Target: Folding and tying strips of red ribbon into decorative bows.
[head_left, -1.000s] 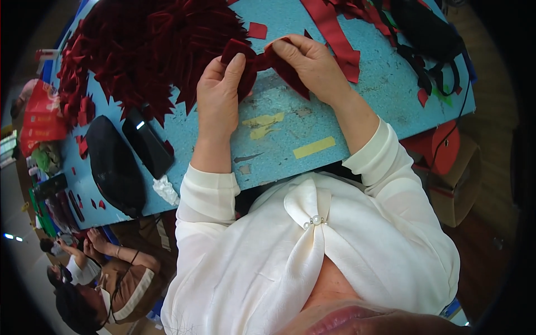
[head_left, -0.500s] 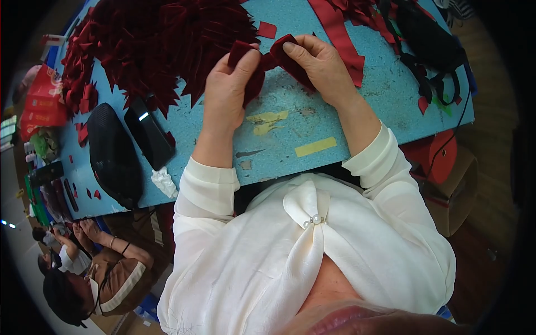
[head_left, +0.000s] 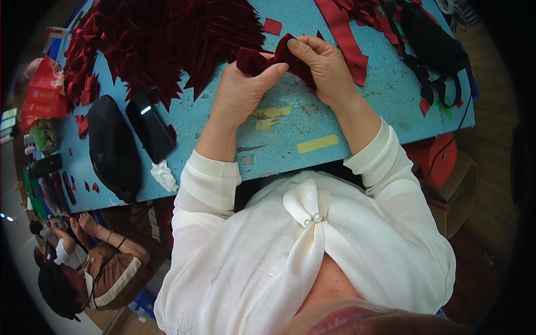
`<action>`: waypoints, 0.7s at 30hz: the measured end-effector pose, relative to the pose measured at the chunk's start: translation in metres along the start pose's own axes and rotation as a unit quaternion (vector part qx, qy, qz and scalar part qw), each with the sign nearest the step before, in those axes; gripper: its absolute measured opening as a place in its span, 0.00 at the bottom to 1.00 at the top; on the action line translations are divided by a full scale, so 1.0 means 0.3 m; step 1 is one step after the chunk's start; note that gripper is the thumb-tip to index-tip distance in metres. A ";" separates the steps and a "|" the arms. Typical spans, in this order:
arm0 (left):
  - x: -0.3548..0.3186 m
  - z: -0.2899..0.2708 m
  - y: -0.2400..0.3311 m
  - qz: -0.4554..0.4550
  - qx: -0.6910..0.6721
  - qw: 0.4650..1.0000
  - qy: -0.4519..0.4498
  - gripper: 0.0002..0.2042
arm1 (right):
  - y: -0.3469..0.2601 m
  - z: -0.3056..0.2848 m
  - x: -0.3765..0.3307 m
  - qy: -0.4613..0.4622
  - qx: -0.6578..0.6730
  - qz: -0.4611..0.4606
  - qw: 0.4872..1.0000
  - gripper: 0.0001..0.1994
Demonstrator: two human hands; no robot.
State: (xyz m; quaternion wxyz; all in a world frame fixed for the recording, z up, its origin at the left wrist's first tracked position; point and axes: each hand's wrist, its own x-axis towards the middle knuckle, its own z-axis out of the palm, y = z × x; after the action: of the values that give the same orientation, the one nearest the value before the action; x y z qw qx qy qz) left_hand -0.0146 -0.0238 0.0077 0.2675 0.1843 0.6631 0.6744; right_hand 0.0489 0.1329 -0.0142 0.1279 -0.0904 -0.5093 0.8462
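A dark red velvet bow (head_left: 252, 61) is held between my two hands over the table, just in front of a big heap of dark red pointed velvet pieces (head_left: 173, 47). My left hand (head_left: 241, 92) is closed on the bow's left part, its thumb stretched across toward the middle and its fingers mostly hidden behind the fabric. With thumb and bent fingers, my right hand (head_left: 328, 70) pinches the right loop, and a tail of the bow hangs below it. A small red fabric piece (head_left: 272, 26) lies beyond my hands.
On the blue table (head_left: 285, 156) lie a phone (head_left: 149, 127), a black mesh pouch (head_left: 113, 151) and a crumpled white tissue (head_left: 163, 176) at left. A wide red strip (head_left: 341, 36) and a black bag (head_left: 430, 39) lie at right. A co-worker (head_left: 114, 268) sits lower left.
My left hand has moved right, its thumb sliding from the left loop toward the bow's middle. The right hand keeps its pinch in nearly the same place.
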 end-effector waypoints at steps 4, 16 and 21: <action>0.001 -0.013 0.003 -0.013 -0.020 1.000 -0.017 0.12 | -0.005 0.001 0.002 0.008 -0.053 -0.050 0.997 0.07; 0.037 -0.060 -0.029 -0.004 -0.197 0.980 0.038 0.08 | -0.036 -0.010 0.002 0.031 -0.095 -0.045 0.994 0.22; 0.041 -0.065 -0.031 0.001 -0.209 0.977 0.036 0.08 | -0.017 -0.007 0.005 0.007 -0.107 -0.048 0.993 0.14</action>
State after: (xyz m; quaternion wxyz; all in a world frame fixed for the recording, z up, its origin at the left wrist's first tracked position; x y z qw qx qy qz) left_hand -0.0349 -0.0320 -0.0039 0.2755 0.1005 0.5168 0.8043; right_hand 0.0486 0.1374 -0.0109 0.1613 -0.0853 -0.5998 0.7791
